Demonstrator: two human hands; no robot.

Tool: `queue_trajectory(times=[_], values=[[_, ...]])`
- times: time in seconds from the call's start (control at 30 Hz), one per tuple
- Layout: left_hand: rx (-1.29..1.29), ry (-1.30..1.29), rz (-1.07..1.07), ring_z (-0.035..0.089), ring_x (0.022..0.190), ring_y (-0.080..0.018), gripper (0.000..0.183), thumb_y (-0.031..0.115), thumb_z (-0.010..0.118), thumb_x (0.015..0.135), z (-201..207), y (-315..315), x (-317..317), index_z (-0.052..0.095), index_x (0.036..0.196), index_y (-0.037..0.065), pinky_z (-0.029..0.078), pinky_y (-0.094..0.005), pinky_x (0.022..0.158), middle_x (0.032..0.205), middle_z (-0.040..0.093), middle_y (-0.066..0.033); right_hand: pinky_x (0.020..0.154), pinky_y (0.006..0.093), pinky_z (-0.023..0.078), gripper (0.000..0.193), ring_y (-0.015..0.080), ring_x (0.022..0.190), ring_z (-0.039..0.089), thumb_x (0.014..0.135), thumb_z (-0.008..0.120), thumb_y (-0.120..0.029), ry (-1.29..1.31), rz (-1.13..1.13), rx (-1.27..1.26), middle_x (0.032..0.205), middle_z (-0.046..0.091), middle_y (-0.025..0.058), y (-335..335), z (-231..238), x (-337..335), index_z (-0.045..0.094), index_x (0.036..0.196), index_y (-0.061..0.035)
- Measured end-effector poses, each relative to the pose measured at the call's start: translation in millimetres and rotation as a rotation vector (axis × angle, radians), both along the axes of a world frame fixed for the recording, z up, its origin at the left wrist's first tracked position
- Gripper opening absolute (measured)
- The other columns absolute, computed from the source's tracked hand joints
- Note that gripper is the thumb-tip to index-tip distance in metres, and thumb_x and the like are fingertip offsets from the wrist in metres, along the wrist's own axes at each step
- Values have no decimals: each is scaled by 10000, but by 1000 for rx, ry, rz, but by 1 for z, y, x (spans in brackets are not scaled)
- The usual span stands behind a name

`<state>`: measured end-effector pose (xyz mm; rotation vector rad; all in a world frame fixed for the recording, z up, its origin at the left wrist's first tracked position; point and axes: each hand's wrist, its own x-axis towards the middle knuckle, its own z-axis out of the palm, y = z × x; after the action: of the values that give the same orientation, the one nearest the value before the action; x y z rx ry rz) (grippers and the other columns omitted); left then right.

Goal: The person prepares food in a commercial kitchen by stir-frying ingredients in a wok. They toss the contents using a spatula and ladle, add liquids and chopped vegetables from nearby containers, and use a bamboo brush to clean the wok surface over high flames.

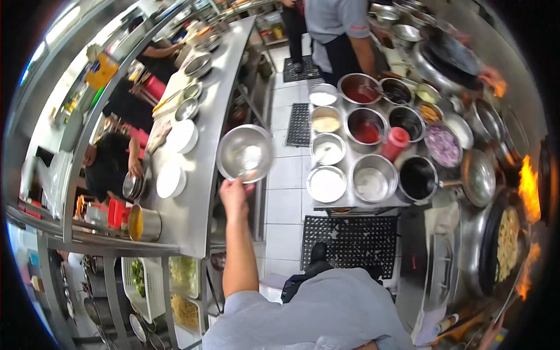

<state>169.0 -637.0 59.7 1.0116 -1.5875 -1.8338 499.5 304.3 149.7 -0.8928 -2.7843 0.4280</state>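
Observation:
My left hand (236,197) is stretched out ahead over the gap beside the long steel counter (201,216). Its fingers are closed on the near rim of a round stainless-steel bowl (230,153). The bowl is tilted so that its inside shows; apart from a bright reflection and a small orange patch near the grip, little can be made out in it. Of my right arm only a sliver of skin (367,346) shows at the lower edge, and the right hand is out of the picture. White bowls (171,179) stand on the counter, left of the held bowl.
Sauce and ingredient pots (373,178) crowd a stand to the right, with a red squeeze bottle (396,142). Flames (528,189) rise beside a wok of food (506,245) at far right. A co-worker (335,41) stands ahead; others work beyond the counter. A rubber mat (350,242) covers the floor.

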Motion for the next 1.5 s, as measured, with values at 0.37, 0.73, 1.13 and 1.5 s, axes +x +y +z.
queue_trajectory(times=[0.37,0.73,1.13,1.5], values=[[107,-156,650,659,647,-217,228,130,595,877,-92,-234,204,603,948,-87,585,-269,547,811,636,-134,1071,368,335,499,262,1288,440,950,531,-219,-213,-254,-218,1392,487,163,-62,30,2,453,1417,-62],[-185,-25,155,588,1083,-332,545,376,557,964,-12,-35,90,460,1324,-22,519,-400,843,1279,538,-193,1036,357,410,446,295,1237,549,908,523,-144,-38,-128,-13,1331,579,170,-129,42,-19,542,1344,-49],[-1041,978,-1781,493,1192,-349,438,207,763,791,103,621,51,630,1179,54,399,-456,991,1278,554,-171,916,458,477,553,410,1022,613,865,567,-121,-117,-313,-130,1151,635,213,-41,29,-62,491,1401,-234],[-1292,870,-1778,534,855,-343,230,265,633,883,63,735,75,609,816,46,426,-483,699,852,571,-127,821,479,515,563,413,925,629,866,522,-69,-78,-179,-77,1060,660,205,-13,42,-77,503,1387,-281]])
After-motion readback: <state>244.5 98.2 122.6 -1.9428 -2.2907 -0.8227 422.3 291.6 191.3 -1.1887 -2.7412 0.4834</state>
